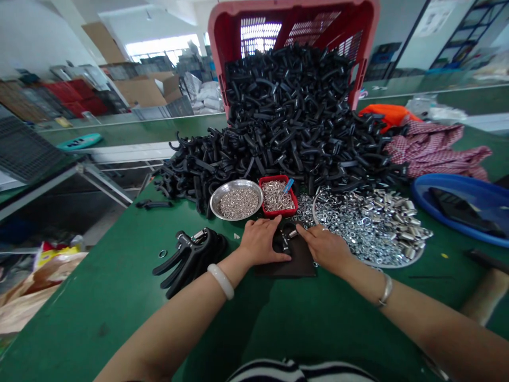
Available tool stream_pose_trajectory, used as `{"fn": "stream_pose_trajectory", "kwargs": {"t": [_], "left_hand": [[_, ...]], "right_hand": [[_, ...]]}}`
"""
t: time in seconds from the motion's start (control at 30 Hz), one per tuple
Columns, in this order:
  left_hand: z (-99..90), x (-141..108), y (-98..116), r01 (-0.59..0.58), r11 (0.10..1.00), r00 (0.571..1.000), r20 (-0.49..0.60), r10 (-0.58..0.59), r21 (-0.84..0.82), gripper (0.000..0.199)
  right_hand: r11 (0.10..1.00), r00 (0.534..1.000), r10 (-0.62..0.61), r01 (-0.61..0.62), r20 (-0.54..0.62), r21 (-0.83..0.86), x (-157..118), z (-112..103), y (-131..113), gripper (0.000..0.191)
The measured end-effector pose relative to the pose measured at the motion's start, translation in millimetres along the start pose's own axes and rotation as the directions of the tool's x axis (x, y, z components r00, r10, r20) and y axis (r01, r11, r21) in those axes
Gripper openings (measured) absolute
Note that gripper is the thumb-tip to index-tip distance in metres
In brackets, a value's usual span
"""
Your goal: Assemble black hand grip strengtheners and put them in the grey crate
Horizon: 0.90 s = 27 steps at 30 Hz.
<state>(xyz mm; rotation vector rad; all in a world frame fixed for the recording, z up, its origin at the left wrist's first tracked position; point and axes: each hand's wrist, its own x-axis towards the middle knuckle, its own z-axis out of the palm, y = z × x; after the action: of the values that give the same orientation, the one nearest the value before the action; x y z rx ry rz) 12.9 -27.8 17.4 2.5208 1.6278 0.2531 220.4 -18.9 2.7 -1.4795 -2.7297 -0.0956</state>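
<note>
On a dark square block [286, 268], my left hand [261, 241] is closed around a black handle piece [281, 243] with a metal spring on it. My right hand [326, 248] has its index fingertip at the spring end of the same piece; its other fingers are curled and partly hidden. Left of my left hand lie several assembled black grips [191, 260] with springs. Just beyond my hands are a metal bowl [236, 200] of small silver parts and a red tray [278, 196] of pins. A plate [397, 263] of rings and springs lies to the right.
A tipped red crate [363, 58] spills a large heap of black handles [294, 122] across the back. At the right are a blue tray [421, 183] with a dark flat object, a checked cloth [433, 148] and a wooden-handled hammer [485, 297]. A ring [163, 254] lies left.
</note>
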Motion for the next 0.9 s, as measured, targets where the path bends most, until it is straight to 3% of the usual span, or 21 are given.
{"fn": "stream_pose_trajectory", "kwargs": {"t": [0.27, 0.4, 0.5, 0.63, 0.73, 0.9], "left_hand": [[-4.7, 17, 3, 0.01, 0.998, 0.995, 0.1, -0.016, 0.059, 0.107], [-1.3, 19, 4, 0.02, 0.999, 0.998, 0.061, -0.023, 0.045, 0.102], [2.4, 22, 4, 0.055, 0.998, 0.995, 0.082, -0.057, 0.025, 0.106], [3.1, 26, 1, -0.011, 1.0, 0.993, 0.116, 0.011, -0.004, 0.109], [2.8, 28, -1, -0.035, 0.999, 0.997, 0.071, 0.037, -0.033, 0.106], [5.3, 30, -4, -0.057, 0.997, 0.997, 0.048, 0.059, -0.043, 0.104]], "right_hand": [[0.991, 1.0, 0.028, -0.029, 0.01, 0.13, 4, -2, 2, 0.043], [0.992, 0.999, 0.052, -0.052, 0.006, 0.113, 3, 1, 1, 0.045], [0.974, 0.999, 0.023, -0.017, -0.028, 0.224, 3, 4, 2, 0.046], [0.952, 0.994, 0.052, -0.018, -0.101, 0.307, 3, 6, 2, 0.045], [0.972, 0.992, 0.076, -0.05, -0.104, 0.23, 3, 4, 1, 0.042], [1.0, 1.0, 0.017, -0.017, -0.01, 0.014, 6, -1, -7, 0.049]]}}
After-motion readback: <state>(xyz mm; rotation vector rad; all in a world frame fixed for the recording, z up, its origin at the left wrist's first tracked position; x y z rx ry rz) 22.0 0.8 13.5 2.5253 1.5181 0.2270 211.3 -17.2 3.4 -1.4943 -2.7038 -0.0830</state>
